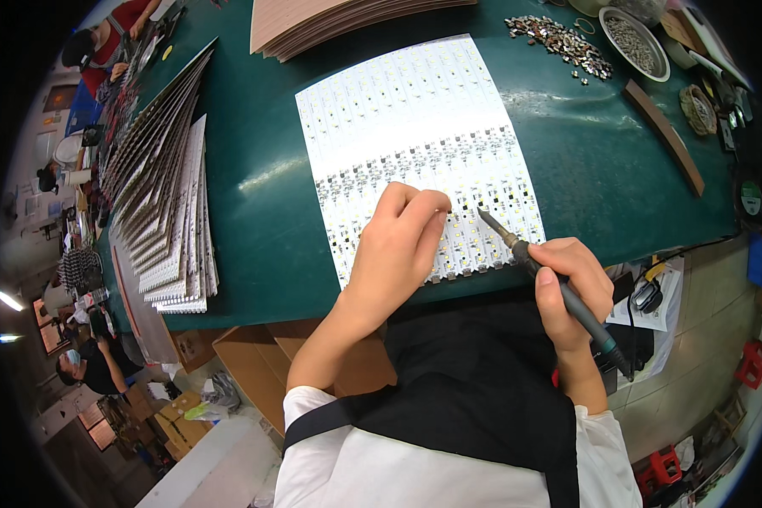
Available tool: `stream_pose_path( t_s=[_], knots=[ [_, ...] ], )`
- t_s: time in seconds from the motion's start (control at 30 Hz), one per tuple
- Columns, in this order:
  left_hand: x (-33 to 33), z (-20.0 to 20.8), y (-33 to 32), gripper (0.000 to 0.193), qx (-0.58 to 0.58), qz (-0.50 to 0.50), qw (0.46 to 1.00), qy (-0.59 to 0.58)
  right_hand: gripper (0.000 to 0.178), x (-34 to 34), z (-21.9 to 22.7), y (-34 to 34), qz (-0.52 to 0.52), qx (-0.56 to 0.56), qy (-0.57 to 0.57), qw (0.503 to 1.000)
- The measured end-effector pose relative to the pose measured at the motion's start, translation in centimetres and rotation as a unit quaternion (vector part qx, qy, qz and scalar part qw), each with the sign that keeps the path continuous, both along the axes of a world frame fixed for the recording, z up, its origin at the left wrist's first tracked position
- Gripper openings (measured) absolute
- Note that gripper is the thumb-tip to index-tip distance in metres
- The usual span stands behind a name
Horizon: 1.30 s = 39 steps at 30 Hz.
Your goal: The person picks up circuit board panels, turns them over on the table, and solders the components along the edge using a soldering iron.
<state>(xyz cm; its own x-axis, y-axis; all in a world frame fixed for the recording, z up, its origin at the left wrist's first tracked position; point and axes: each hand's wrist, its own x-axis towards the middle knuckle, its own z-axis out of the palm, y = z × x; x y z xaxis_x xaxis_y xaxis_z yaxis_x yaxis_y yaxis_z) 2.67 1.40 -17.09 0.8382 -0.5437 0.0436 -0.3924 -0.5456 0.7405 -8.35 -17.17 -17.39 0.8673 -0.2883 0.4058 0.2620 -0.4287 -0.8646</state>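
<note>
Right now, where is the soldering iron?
In the head view the soldering iron is in the person's right hand, at the near right of the green table. Its tip points at the white LED panel, just right of the left hand.

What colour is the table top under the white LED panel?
Dark green; the table around the panel shows it best in the head view.

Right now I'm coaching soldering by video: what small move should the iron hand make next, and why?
Probably lower the soldering iron tip slightly left to the spot by the left hand's fingertips. The right hand holds the tip just above the white LED panel, close beside where those fingers press.
</note>
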Motion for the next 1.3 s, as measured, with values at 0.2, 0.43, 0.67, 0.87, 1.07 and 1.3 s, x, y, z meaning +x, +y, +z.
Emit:
stream_pose_path(
  t_s=[0.2,0.43,0.67,0.87,1.07,1.3],
  knots=[
    [-0.1,-1.6,-0.7,0.011,-0.022,-0.036,0.998,-0.052,0.017,0.0,-0.5,0.1,0.015,0.005,0.000,1.000],
    [-0.2,-2.1,-1.5,0.010,-0.006,-0.045,0.995,-0.094,0.017,0.1,-0.3,0.1,0.017,0.013,0.023,0.999],
    [-0.2,-1.8,-1.3,0.010,-0.009,-0.053,0.993,-0.102,0.017,0.0,-0.2,0.1,0.018,0.005,0.019,1.000],
    [0.2,-1.0,0.1,0.009,-0.019,-0.023,0.998,-0.051,0.017,0.2,0.2,-0.2,0.025,0.024,0.007,0.999],
    [0.0,-1.7,0.0,0.009,-0.013,-0.025,0.998,-0.051,0.017,0.7,-0.5,0.5,0.044,0.024,0.018,0.999],
    [0.1,-1.3,0.1,0.006,-0.002,-0.016,0.997,-0.070,0.017,0.8,-0.4,0.6,0.043,0.013,0.005,0.999]
  ],
)
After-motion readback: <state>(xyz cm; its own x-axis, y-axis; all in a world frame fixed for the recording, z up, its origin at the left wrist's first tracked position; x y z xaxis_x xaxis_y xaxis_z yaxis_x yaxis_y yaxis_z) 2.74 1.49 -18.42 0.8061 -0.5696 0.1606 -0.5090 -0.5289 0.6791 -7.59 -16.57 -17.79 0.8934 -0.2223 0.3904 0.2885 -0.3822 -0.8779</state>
